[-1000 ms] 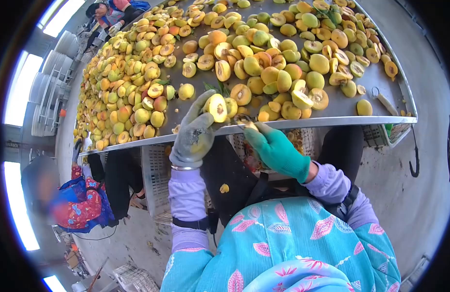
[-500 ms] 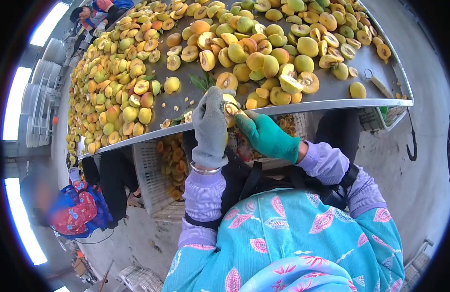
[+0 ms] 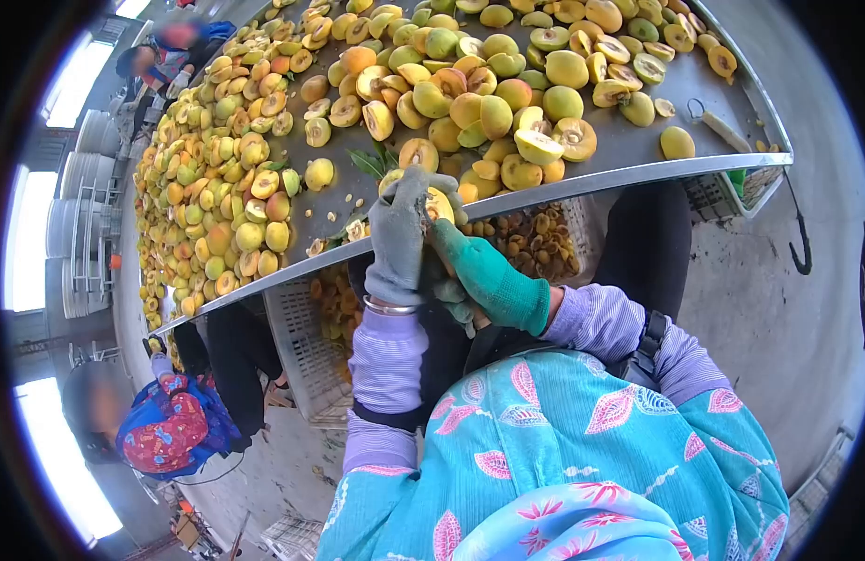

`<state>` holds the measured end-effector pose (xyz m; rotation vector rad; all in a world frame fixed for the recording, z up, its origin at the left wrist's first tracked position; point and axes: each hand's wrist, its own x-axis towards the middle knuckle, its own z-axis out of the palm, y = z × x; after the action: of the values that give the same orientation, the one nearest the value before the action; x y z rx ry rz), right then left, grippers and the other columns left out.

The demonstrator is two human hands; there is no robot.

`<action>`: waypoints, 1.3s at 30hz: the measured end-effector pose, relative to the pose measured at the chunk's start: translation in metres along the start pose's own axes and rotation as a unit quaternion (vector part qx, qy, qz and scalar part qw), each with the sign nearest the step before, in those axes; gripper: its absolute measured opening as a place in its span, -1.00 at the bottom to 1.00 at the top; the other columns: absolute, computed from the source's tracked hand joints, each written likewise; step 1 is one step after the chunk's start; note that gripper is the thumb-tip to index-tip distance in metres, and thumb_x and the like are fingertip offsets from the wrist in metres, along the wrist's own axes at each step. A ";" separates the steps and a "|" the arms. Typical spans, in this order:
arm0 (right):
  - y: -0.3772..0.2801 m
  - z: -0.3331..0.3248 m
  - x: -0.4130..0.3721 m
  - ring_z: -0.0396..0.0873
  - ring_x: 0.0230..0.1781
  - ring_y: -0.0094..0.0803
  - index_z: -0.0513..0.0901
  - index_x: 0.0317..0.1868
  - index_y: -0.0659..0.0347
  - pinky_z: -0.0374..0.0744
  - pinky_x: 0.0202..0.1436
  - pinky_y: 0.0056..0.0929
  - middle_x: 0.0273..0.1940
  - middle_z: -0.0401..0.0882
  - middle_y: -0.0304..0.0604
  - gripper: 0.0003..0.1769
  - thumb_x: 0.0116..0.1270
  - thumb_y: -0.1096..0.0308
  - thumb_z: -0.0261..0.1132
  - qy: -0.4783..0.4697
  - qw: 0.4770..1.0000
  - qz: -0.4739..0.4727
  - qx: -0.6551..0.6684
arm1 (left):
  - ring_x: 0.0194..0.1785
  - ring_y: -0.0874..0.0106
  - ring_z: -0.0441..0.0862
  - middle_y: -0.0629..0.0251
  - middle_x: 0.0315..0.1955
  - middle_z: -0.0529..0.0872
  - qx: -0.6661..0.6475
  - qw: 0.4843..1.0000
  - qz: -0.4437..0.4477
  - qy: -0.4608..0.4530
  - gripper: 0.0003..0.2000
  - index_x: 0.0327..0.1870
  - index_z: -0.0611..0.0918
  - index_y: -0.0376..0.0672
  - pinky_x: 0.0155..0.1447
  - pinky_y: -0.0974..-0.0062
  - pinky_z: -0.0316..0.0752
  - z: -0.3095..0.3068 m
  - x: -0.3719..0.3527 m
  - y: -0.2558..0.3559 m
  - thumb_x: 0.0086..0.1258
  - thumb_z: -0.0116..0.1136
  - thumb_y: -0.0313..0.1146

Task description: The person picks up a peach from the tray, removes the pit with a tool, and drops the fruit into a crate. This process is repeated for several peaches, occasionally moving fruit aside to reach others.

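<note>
My left hand [image 3: 400, 229], in a grey glove, is closed around a yellow peach half [image 3: 439, 207] just over the table's front edge. My right hand [image 3: 493, 279], in a green glove with grey fingertips, is closed right beside it, thumb against the fruit. From under the right palm pokes the light brown end of a wooden-handled tool [image 3: 480, 320]; the rest of the tool is hidden. Just beyond the hands, cut peaches [image 3: 539, 146] with brown centres and a green leaf [image 3: 366, 163] lie on the metal table [image 3: 638, 171].
A hand tool with a wire loop [image 3: 724, 129] lies at the table's right end, near a single peach [image 3: 677, 143]. Under the table stand white crates [image 3: 306, 351] holding peach pieces. An umbrella-like hook [image 3: 801, 245] hangs at right. Two other people [image 3: 166, 425] are at the left.
Both hands have drawn slightly closer together and the right has turned, its fingers curling lower. The peach half is turned differently in the left hand. The view has shifted a little.
</note>
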<state>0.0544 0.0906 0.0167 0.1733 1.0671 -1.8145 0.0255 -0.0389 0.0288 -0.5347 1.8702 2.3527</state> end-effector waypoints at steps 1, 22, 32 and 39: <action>0.006 -0.004 0.004 0.36 -0.74 -0.49 0.47 -0.30 0.07 0.38 -0.70 -0.46 -0.65 0.35 -0.33 -0.37 0.48 -0.38 -0.05 0.002 1.000 -0.002 0.002 | -0.45 0.33 0.69 0.12 -0.44 0.71 0.023 0.999 -0.029 -0.028 -0.54 -0.19 0.67 -0.36 -0.33 0.45 0.63 -0.005 0.004 -0.001 0.53 0.06 -0.02; -0.015 -0.005 -0.003 0.16 -0.79 -0.56 0.41 -0.31 -0.06 0.23 -0.68 -0.47 -0.69 0.16 -0.50 -0.42 0.47 -0.42 -0.04 -0.161 0.964 0.020 0.209 | -0.36 0.35 0.66 0.14 -0.42 0.70 0.036 0.963 0.042 -0.264 -0.59 -0.20 0.64 -0.35 -0.23 0.47 0.57 0.013 0.030 0.023 0.56 0.00 -0.10; -0.014 -0.006 0.006 0.27 -0.83 -0.61 0.52 -0.26 0.04 0.28 -0.79 -0.51 -0.69 0.28 -0.50 -0.42 0.58 -0.27 -0.11 -0.308 0.928 0.096 0.184 | -0.33 0.23 0.70 0.08 -0.33 0.71 -0.190 0.981 0.038 0.014 -0.54 -0.07 0.61 -0.25 -0.27 0.30 0.69 -0.017 -0.011 -0.006 0.54 0.02 0.06; 0.007 0.016 0.011 0.24 -0.81 -0.57 0.53 -0.27 0.01 0.29 -0.67 -0.52 -0.68 0.27 -0.50 -0.43 0.61 -0.25 -0.15 -0.474 0.783 0.158 0.370 | -0.17 0.27 0.70 0.13 -0.28 0.71 -0.277 0.958 0.052 0.057 -0.55 -0.02 0.62 -0.29 -0.14 0.39 0.67 -0.030 -0.046 0.003 0.56 0.01 0.01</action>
<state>0.0600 0.0701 0.0161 -0.1046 -0.3955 -1.5776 0.0745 -0.0620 0.0404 -0.6353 1.2740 2.9805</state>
